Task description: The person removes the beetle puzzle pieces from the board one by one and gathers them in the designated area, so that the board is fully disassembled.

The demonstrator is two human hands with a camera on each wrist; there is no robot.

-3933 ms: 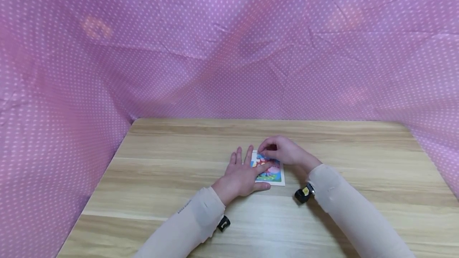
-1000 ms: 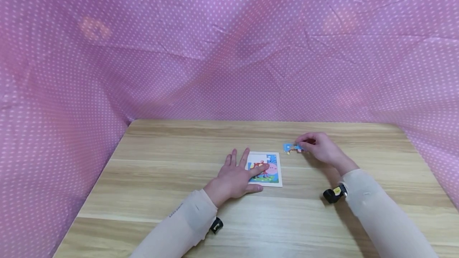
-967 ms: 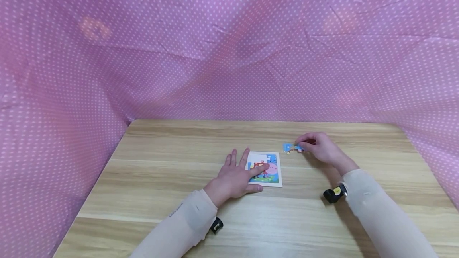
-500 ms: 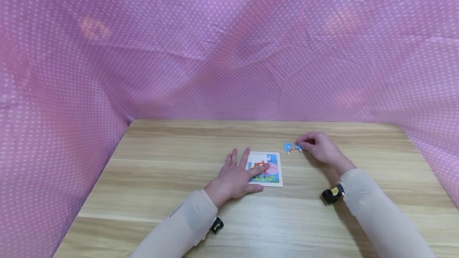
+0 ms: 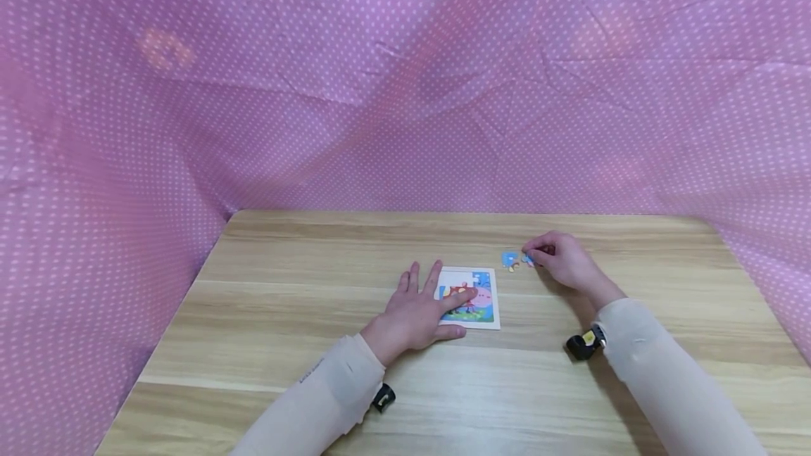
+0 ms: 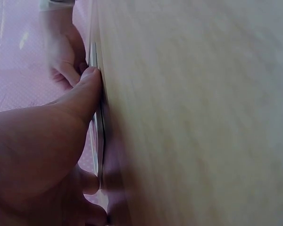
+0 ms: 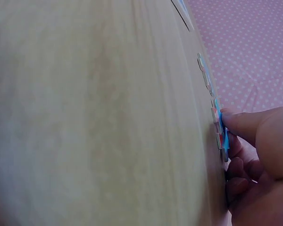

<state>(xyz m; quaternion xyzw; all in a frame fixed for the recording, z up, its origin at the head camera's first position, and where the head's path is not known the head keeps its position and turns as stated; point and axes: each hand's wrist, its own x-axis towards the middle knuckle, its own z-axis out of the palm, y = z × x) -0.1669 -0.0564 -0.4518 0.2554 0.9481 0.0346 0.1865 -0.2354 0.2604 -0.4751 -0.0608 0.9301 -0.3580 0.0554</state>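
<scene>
A small jigsaw puzzle point(image 5: 484, 307) with a cartoon pig sits in its white-edged tray. My left hand point(image 5: 408, 315) lies over the tray's left part with fingers spread, the index finger across the picture and the thumb at the near edge. Part of the picture is hidden under it. White backing shows in the tray's upper left. Right of the tray, my right hand point(image 5: 564, 259) pinches a blue and pink puzzle piece point(image 7: 219, 125) between thumb and fingers, low at the tabletop. Just left of those fingertips lies a loose blue puzzle piece point(image 5: 509, 259) with an orange part.
The wooden table point(image 5: 285, 287) reaches back to a pink polka-dot cloth point(image 5: 405, 90) that hangs behind it and at the sides. Black wrist cameras point(image 5: 579, 347) sit under both sleeves.
Since the oldest frame, my right hand has gone from the tray to the right, and puzzle pieces now lie there. Lately the pinched piece has parted slightly from its neighbour. My left hand stays put.
</scene>
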